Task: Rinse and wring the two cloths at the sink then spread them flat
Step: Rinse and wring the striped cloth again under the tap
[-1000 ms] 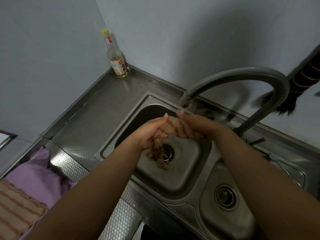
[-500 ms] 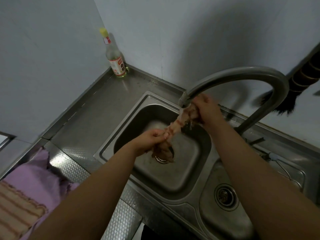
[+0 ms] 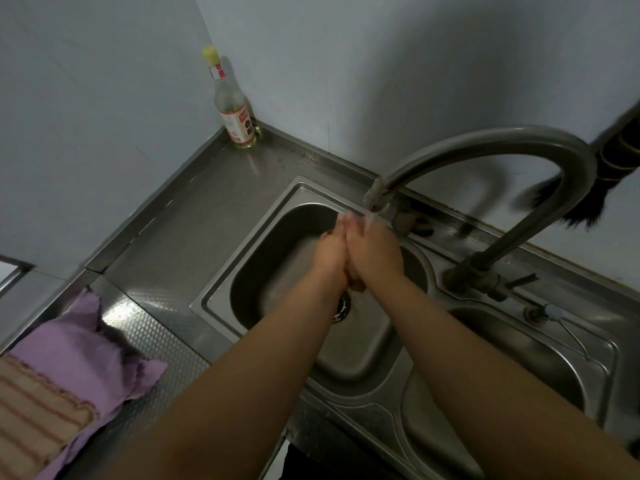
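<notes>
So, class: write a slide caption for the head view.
Both hands press a wet cloth together under the faucet, over the sink.

Purple cloth, tan striped cloth, yellow-capped bottle, grey steel sink

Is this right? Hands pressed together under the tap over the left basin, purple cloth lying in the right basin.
Not quite. The head view shows the purple cloth lying on the counter left of the sink, not in the right basin. The rest holds: both hands meet under the tap over the left basin.
</notes>
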The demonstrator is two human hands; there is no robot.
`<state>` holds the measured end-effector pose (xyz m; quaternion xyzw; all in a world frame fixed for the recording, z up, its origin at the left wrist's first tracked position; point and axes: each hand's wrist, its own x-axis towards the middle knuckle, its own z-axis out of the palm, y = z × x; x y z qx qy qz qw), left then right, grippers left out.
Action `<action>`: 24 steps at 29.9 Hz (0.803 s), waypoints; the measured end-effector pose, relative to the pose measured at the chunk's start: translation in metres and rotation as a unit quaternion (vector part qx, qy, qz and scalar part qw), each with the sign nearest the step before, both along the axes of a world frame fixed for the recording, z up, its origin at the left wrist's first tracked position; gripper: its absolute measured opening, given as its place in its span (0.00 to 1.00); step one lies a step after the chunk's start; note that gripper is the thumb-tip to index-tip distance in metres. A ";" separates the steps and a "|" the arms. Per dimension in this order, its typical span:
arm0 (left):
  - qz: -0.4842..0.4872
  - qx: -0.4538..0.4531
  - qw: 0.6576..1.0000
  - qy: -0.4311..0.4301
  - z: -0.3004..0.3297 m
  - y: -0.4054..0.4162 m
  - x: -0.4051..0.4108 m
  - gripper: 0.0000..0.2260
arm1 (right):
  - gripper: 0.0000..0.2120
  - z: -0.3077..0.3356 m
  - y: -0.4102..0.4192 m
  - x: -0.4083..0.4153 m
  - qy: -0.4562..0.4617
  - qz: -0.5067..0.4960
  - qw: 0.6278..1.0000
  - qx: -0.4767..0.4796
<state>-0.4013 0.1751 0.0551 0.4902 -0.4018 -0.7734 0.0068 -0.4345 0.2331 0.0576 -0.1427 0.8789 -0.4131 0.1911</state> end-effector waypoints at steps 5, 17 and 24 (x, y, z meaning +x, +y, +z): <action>0.007 -0.047 0.998 -0.042 0.007 -0.001 -0.010 0.19 | 0.16 0.001 -0.002 -0.001 -0.040 -0.029 0.999 -0.023; -0.032 -0.041 0.998 -0.020 0.009 -0.002 -0.013 0.14 | 0.15 0.001 0.001 0.003 -0.028 -0.020 0.999 -0.001; -0.100 0.074 0.991 0.055 0.003 -0.028 0.010 0.15 | 0.22 -0.014 0.037 -0.046 -0.349 0.005 0.932 -0.099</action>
